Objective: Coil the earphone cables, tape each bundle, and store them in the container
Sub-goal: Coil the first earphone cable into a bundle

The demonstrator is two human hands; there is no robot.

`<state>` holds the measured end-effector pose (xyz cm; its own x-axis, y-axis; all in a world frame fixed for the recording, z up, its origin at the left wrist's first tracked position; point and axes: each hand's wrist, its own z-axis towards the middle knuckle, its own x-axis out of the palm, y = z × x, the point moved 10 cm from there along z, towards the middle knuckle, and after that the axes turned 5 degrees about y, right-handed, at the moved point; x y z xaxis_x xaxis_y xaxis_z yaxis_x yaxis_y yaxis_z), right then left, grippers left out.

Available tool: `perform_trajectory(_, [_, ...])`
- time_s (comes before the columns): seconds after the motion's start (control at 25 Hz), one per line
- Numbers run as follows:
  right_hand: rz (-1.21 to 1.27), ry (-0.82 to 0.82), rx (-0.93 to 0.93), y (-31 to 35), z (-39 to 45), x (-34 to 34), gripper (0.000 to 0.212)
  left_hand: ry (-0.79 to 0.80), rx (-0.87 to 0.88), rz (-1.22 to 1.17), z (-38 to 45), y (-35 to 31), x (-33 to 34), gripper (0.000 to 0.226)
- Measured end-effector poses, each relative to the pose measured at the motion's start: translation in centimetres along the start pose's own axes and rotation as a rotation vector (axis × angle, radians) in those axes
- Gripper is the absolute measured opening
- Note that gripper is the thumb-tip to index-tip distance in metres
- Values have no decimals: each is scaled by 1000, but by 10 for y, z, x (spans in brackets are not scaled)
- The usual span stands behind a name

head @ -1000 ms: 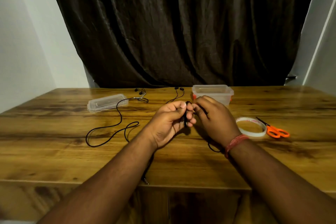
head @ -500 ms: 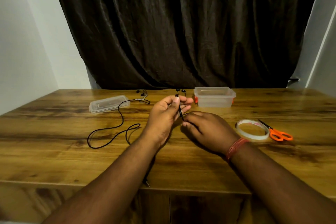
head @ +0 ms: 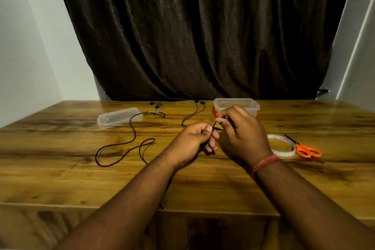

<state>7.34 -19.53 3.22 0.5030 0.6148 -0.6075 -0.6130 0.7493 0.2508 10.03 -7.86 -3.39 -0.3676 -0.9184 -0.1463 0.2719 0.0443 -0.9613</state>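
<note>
From my head view, my left hand (head: 199, 140) pinched the earphone cable (head: 191, 114) above the worktop (head: 60, 178) while my right hand (head: 240, 128) gripped its next loop; even, snug turns seemed best. The container (head: 237, 105) sat just behind.

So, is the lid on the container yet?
No, the lid lies flat on the table, well left of the open container.

Glossy wooden table (head: 60, 178), clear-plastic container (head: 237, 105)
</note>
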Motion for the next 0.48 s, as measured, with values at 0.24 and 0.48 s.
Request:
perform_trajectory(0.24, [126,152,34,-6,0,31,17,24,90,-361,-10,-20,-1,25])
perform_trajectory(0.48, [115,476,-70,11,-11,64,24,-153,177,-655,-2,-24,-24,24])
